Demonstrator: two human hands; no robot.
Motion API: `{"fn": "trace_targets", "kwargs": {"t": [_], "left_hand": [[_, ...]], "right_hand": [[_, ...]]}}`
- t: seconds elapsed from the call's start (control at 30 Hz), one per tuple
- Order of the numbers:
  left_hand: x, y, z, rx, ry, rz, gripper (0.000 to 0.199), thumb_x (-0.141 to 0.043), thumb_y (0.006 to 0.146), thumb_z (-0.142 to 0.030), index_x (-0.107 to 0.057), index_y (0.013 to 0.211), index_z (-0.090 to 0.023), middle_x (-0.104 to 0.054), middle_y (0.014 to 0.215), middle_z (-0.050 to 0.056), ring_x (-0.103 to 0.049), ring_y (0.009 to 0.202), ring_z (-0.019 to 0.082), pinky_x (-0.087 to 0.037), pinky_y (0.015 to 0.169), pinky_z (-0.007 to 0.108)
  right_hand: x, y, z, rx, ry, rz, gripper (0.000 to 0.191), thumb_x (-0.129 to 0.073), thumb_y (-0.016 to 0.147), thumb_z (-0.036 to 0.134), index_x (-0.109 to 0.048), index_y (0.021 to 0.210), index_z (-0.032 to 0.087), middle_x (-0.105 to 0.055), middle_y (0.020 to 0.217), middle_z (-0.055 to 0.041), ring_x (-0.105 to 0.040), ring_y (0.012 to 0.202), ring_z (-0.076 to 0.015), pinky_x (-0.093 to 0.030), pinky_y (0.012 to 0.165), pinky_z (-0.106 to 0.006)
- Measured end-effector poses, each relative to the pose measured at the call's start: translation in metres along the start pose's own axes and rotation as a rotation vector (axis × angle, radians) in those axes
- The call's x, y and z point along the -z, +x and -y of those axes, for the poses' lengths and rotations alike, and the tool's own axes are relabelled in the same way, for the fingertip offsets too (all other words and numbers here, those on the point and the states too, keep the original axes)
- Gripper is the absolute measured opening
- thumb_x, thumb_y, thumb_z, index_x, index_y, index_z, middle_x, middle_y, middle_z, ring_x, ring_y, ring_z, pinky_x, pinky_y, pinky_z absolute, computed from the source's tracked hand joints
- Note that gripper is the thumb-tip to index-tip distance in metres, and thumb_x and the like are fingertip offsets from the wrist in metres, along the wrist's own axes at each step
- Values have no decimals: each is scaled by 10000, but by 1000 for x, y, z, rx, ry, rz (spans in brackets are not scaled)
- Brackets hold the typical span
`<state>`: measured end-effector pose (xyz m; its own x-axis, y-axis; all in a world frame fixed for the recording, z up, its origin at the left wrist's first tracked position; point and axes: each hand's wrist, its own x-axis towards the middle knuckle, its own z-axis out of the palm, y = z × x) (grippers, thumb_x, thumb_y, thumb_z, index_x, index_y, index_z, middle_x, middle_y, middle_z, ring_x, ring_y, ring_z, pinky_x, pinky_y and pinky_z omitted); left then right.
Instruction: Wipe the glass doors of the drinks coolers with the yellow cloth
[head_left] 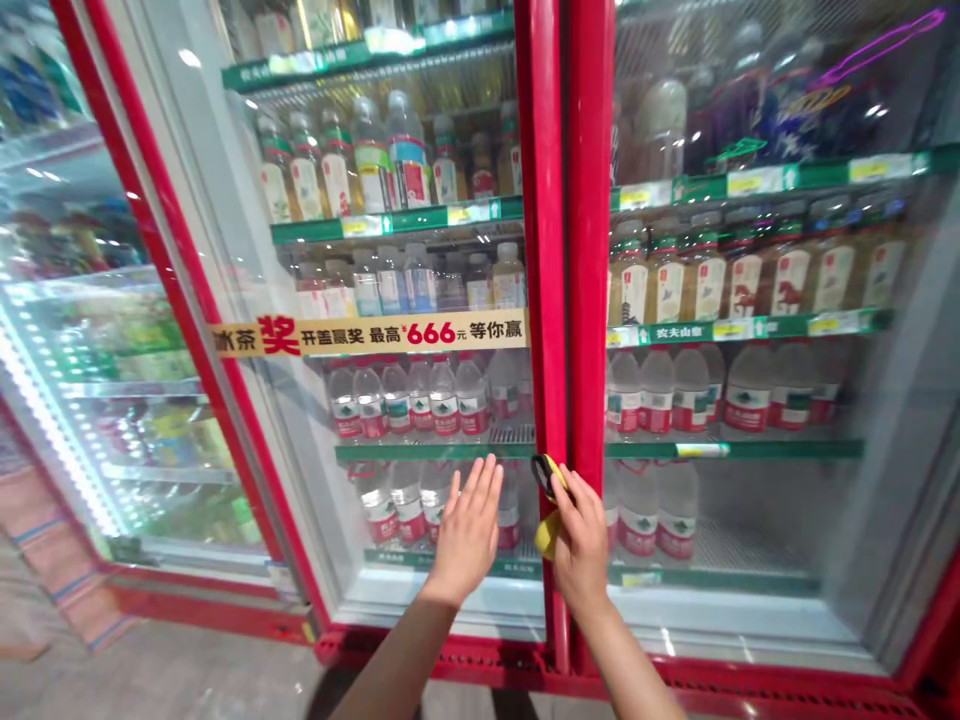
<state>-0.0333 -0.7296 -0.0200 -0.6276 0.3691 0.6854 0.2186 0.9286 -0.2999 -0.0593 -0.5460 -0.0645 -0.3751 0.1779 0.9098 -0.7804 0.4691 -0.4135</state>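
Observation:
My left hand (pixel 469 530) is held flat, fingers stretched, at the lower part of the left glass door (pixel 442 595). Whether the palm touches the glass I cannot tell. In my right hand (pixel 583 540) is a yellow-and-black object (pixel 549 480), gripped in front of the red door frame (pixel 553 300) where the two doors meet. A yellow part of it (pixel 548 535) shows below the fingers; its exact kind is unclear. Behind the glass near my left hand stand water bottles (pixel 406 505) with red-and-white labels, some hidden by the hand.
Shelves hold several bottled drinks (pixel 405 150) behind both doors. A printed strip (pixel 375 333) crosses the left door. Another lit cooler (pixel 150 430) stands at the left, with stacked boxes (pixel 56 545) beside it. Grey floor (pixel 225 680) runs along the front.

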Motion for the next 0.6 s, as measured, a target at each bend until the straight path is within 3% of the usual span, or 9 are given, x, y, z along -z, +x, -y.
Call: {"fn": "trace_targets", "kwargs": {"t": [0.1,0.2,0.3,0.37,0.47,0.6], "left_hand": [[21,43,-14,35,-125,-76,727,-388,954,-100,-136,1631,-183,-366,1649,120,-284,1549,236,-302,1250,508],[34,85,-27,99,-346,-163,629,-384,997,-177,-231,1607,-191,-448,1594,146,-383,1498,236,-365,1216,490],[40,120,-39,224,-634,-231,565,-452,988,-231,-365,1546,-215,-577,1429,144,-573,1299,218,-486,1100,437],[41,137,-47,342,-784,-231,551,-521,945,-217,-437,1489,-211,-632,1270,116,-658,1079,177,-559,942,356],[41,156,-57,477,-839,-210,456,-583,903,-209,-525,1355,-182,-660,1075,69,-651,850,136,-539,754,269],[44,172,-64,554,-768,-221,102,-584,932,-280,-595,1003,-207,-630,824,-2,-600,754,144,-439,700,253]], "right_hand": [[4,2,-2,-176,214,-39,556,-403,982,146,-516,1484,357,-616,1448,-66,-559,1343,-239,-463,1109,-519],[9,6,0,-368,405,-70,470,-471,964,222,-619,1405,286,-634,1426,-85,-565,1342,-252,-429,1150,-512],[16,16,5,-523,535,-83,461,-548,910,273,-665,1355,247,-643,1415,-97,-563,1346,-271,-399,1173,-516],[21,26,10,-612,610,-97,494,-574,875,285,-661,1358,233,-630,1433,-103,-560,1351,-282,-390,1176,-524],[28,41,15,-689,701,-114,540,-594,831,295,-658,1361,215,-629,1433,-110,-570,1338,-292,-423,1147,-515],[35,56,19,-689,709,-131,559,-598,809,291,-665,1358,209,-669,1380,-106,-613,1277,-282,-481,1085,-468]]}}
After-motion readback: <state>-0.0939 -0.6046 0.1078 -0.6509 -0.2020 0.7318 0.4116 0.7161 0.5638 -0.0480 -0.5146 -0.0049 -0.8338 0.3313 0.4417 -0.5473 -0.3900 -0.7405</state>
